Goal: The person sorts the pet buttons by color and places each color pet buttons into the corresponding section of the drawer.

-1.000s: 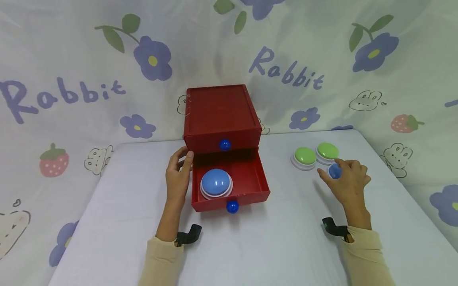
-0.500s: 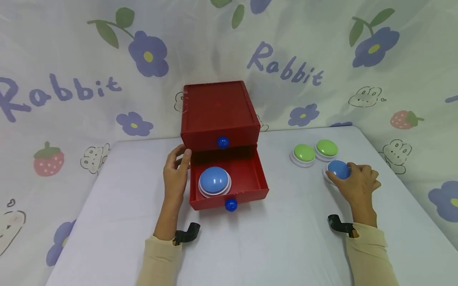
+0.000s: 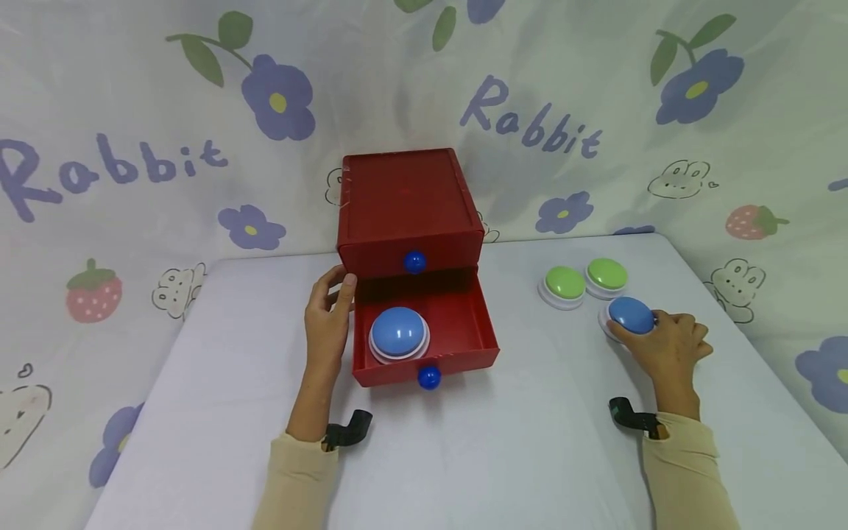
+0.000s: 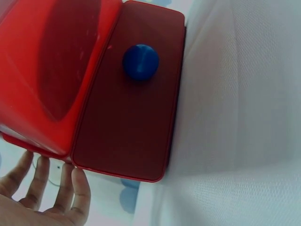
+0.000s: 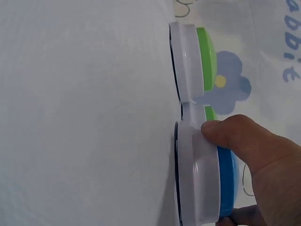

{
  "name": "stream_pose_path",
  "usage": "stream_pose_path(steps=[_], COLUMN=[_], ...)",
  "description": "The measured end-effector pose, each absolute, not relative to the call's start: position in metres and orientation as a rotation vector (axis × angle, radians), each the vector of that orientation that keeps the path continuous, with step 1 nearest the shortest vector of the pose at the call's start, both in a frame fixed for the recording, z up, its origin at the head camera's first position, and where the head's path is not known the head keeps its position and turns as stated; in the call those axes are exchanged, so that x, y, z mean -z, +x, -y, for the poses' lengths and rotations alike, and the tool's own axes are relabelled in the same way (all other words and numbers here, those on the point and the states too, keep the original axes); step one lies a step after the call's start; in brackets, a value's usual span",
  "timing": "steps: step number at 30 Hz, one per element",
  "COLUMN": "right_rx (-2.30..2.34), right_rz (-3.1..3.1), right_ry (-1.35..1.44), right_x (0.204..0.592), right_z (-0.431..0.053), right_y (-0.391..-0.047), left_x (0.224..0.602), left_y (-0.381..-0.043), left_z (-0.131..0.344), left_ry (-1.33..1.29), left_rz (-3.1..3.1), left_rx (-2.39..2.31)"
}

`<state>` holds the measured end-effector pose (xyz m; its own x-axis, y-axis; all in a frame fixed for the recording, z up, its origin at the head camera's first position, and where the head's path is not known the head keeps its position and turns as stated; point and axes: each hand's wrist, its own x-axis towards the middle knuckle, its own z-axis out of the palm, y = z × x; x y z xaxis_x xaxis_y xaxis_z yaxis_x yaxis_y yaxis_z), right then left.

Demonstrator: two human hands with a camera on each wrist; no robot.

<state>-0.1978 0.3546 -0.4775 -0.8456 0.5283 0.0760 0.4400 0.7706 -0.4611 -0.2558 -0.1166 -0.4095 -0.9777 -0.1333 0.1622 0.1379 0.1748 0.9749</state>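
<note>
Touching the red box (image 3: 407,197), the left hand (image 3: 327,316) is loosely spread; a blue button (image 3: 630,314) is pinched by the right hand (image 3: 668,346).

Gripped blue button (image 3: 631,315), partly hidden

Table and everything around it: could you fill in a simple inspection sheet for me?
Surface: white table, slightly creased.
Job's things: red box, lower drawer open with a blue button inside; second blue button and two green buttons to the right.
Clutter: nothing seen.
Hands: left hand at the box's left side; right hand grips the second blue button.
Cables: nothing seen.
Surroundings: patterned cloth behind the table.
</note>
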Motion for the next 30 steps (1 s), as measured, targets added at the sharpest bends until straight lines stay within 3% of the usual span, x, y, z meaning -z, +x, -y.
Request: stream_pose_path(steps=[13, 30], right_rx=[-0.65, -0.708], right_rz=[2.649, 2.627], right_ry=[-0.683, -0.464], right_x=[0.475, 0.434], right_z=[-0.352, -0.324], right_y=[-0.198, -0.197], left_x=[0.408, 0.409], left_y=[-0.255, -0.256], left_z=[0.117, 0.116], left_ry=[0.012, 0.002], left_rz=[2.246, 2.226], left_rx=[1.903, 1.915])
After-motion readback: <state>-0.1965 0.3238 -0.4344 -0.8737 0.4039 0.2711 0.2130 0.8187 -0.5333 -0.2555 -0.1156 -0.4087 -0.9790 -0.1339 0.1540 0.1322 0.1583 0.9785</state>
